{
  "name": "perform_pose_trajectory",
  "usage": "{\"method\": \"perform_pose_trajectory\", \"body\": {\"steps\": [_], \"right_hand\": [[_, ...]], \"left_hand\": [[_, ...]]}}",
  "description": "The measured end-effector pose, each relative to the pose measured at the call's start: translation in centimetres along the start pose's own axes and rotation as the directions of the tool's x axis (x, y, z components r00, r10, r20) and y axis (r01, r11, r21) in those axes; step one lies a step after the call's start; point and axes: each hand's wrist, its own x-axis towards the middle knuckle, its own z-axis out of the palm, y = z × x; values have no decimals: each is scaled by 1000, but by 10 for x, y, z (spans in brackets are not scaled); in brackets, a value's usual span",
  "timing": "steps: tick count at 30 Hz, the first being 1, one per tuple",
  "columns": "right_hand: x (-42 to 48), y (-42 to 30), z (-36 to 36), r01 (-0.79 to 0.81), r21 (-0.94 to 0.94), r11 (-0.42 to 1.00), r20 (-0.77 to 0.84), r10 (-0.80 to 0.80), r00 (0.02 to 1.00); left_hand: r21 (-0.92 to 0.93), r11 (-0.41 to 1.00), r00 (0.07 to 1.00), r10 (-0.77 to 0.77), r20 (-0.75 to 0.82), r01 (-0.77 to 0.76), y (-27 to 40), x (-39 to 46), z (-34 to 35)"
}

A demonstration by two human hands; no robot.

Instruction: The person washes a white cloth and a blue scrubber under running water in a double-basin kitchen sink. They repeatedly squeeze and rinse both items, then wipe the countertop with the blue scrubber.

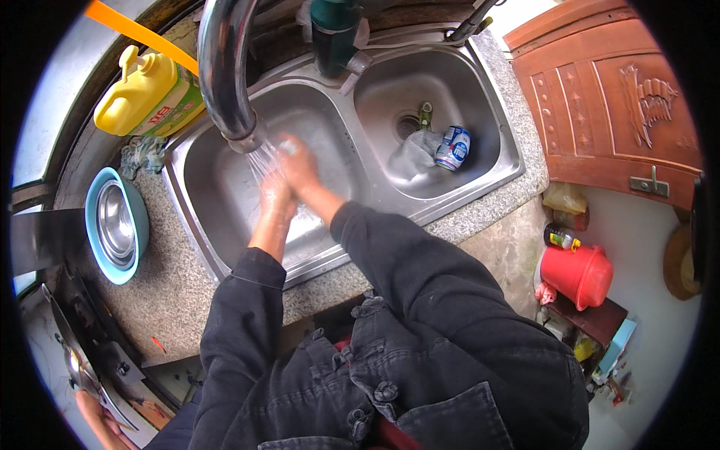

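Water runs from a chrome faucet (228, 73) over both hands in the left basin of a steel double sink (332, 129). My left hand (275, 188) is under the stream, wet, its fingers partly hidden by the water and the other hand. Against it is my right hand (298, 163), blurred, with a small pale patch, perhaps foam, near the fingers. Whether either hand holds something cannot be told. In the right basin lie a blue and white can (453, 148), a clear plastic bag (413, 154) and a small green item (426, 115) by the drain.
Left of the sink stand a yellow jug (146, 93), a crumpled cloth (143, 156) and a light-blue basin (144, 219) with metal bowls (116, 222). A dark green bottle (336, 39) stands behind the sink. Another person's hand (93, 408) is at a wok at lower left. A red bucket (576, 275) is at right.
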Motion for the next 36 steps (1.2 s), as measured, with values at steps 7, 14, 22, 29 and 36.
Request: {"method": "perform_pose_trajectory", "body": {"steps": [7, 14, 22, 29, 36], "right_hand": [[-31, 2, 25, -65, 592, 803, -72, 133, 989], [5, 45, 3, -21, 329, 944, -35, 34, 999], [-69, 8, 27, -28, 392, 920, 23, 21, 1000], [-61, -5, 2, -66, 208, 976, 109, 44, 993], [-39, 0, -2, -64, 285, 956, -20, 73, 997]], "left_hand": [[618, 757, 976, 128, 177, -211, 13, 53, -20], [-5, 1000, 993, 10, 119, -9, 5, -27, 3], [475, 822, 943, 214, 254, -314, 27, -14, -26], [-73, 997, 982, 29, 188, -16, 24, -33, -22], [-11, 993, 992, -121, 24, 122, 28, -56, 17]]}}
